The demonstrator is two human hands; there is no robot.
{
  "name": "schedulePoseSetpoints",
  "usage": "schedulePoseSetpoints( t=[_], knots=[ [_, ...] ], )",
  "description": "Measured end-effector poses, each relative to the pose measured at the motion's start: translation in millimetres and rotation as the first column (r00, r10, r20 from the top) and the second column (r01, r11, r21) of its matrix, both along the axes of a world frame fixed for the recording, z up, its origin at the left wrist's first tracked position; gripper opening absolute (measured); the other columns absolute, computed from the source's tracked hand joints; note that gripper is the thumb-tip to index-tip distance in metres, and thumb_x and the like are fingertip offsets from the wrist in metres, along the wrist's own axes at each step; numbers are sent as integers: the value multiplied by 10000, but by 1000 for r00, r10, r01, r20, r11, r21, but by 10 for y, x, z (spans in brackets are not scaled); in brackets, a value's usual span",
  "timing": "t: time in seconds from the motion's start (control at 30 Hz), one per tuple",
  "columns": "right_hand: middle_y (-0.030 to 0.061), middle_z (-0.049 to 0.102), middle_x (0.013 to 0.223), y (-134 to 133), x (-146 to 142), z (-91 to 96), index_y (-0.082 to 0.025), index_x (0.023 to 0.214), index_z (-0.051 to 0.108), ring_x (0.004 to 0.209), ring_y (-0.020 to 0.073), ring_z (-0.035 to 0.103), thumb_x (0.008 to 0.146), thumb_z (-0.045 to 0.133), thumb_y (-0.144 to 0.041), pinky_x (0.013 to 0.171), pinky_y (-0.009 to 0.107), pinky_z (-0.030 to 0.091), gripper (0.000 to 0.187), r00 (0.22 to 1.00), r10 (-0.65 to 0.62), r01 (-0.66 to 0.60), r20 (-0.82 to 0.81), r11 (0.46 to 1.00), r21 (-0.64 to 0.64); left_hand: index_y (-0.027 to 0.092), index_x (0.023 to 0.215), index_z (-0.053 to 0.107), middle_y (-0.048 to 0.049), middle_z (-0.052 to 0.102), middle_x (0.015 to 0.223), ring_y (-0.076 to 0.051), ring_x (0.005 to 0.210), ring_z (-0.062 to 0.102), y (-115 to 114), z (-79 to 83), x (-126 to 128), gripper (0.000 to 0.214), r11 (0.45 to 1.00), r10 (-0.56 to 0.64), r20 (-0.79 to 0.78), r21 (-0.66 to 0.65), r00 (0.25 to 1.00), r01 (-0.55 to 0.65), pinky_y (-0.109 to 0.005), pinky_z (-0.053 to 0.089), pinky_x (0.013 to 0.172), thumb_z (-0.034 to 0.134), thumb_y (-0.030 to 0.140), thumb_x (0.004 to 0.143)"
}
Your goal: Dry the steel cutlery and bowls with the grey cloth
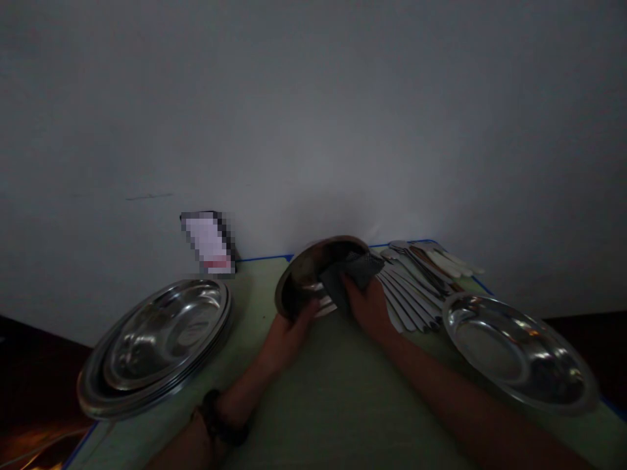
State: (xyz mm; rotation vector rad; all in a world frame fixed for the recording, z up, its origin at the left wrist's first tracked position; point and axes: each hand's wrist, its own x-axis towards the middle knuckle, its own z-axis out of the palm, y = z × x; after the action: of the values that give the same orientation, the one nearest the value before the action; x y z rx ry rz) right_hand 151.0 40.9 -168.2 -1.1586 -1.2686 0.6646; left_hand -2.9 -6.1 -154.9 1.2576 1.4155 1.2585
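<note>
A shiny metal bowl [306, 264] is tilted toward me near the wall, at the middle of the table. My left hand [294, 329] grips its near left rim, the thumb lying over the inside. In my right hand [367, 303] is a dark grey cloth [337, 281], pressed against the right side of the bowl. The fingers of that hand are partly hidden by the cloth. Just right of the bowl lies a row of metal cutlery [411, 287], close to my right hand.
Stacked metal bowls [93, 385] stand on the left of the green table [313, 391]. Another metal bowl [494, 346] sits at the right edge. A phone [208, 241] leans on the wall [313, 130] at the back. White-handled utensils [450, 261] lie at the back right.
</note>
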Motion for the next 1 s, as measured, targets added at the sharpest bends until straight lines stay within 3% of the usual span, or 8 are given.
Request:
schedulePoseSetpoints(
  t=[0.07, 0.17, 0.4, 0.5, 0.67, 0.8, 0.93, 1.0],
  knots=[
    [126, 685, 1020, 10, 8, 0, -149, 985, 649, 1002, 259, 615, 795, 535, -434, 880, 399, 450, 361, 999, -38, 38, -17, 999, 20, 218, 979, 541, 49, 522, 609, -86, 446, 453, 22, 0, 1, 417, 998, 63, 138, -32, 988, -60, -183, 331, 393, 617, 516, 696],
    [125, 686, 1012, 20, 13, -7, -150, 973, 652, 1006, 260, 611, 776, 559, -433, 900, 405, 436, 357, 999, -51, 51, -9, 999, 14, 217, 955, 483, 91, 424, 546, -66, 396, 383, 39, 16, -10, 415, 997, 22, 174, -73, 984, -9, -164, 267, 362, 574, 546, 720],
    [110, 682, 1010, 1, -12, -13, -160, 990, 643, 978, 257, 617, 766, 560, -472, 872, 403, 450, 394, 998, 30, -28, 47, 999, -32, 156, 630, 590, 8, 501, 530, -96, 490, 424, 22, 39, -19, 366, 922, -386, -190, -49, 903, 384, -208, 330, 443, 553, 492, 770],
    [115, 683, 1014, 1, -16, -9, -163, 988, 642, 995, 261, 614, 782, 540, -471, 895, 413, 437, 384, 999, 22, -22, 32, 1000, -19, 163, 568, 545, 25, 453, 490, -89, 457, 391, 43, 31, 12, 394, 960, -278, -211, -29, 937, 278, -207, 304, 423, 534, 496, 780],
    [137, 665, 1066, 22, 14, -19, -149, 1019, 627, 1052, 269, 590, 768, 560, -460, 949, 432, 403, 406, 997, -76, 75, -30, 997, -8, 187, 886, 538, 67, 459, 580, -62, 433, 403, 92, 69, -19, 323, 998, 4, 29, 65, 1000, -6, -172, 300, 401, 554, 488, 770],
    [131, 683, 1021, 10, 15, -10, -146, 1001, 641, 1012, 265, 612, 765, 567, -450, 903, 411, 438, 392, 998, -58, 58, -19, 998, -11, 176, 863, 574, 42, 543, 614, -56, 402, 417, 77, 105, -79, 313, 998, -5, -35, 69, 999, 8, -178, 299, 383, 582, 470, 755],
    [122, 679, 1050, -21, -17, 0, -164, 1019, 646, 1039, 265, 602, 788, 540, -443, 902, 407, 440, 377, 999, -30, 30, 17, 1000, 3, 157, 621, 607, 2, 588, 513, -91, 391, 440, 66, 103, -56, 288, 988, -153, -148, -55, 977, 146, -213, 345, 394, 664, 433, 678],
    [106, 693, 1018, -29, -30, -3, -184, 988, 661, 1021, 264, 613, 795, 532, -446, 895, 405, 447, 350, 998, 41, -41, 51, 999, 13, 166, 646, 629, -22, 642, 585, -122, 452, 506, 76, 89, -30, 247, 984, -176, -135, -29, 975, 174, -235, 410, 444, 712, 397, 623]
  ],
)
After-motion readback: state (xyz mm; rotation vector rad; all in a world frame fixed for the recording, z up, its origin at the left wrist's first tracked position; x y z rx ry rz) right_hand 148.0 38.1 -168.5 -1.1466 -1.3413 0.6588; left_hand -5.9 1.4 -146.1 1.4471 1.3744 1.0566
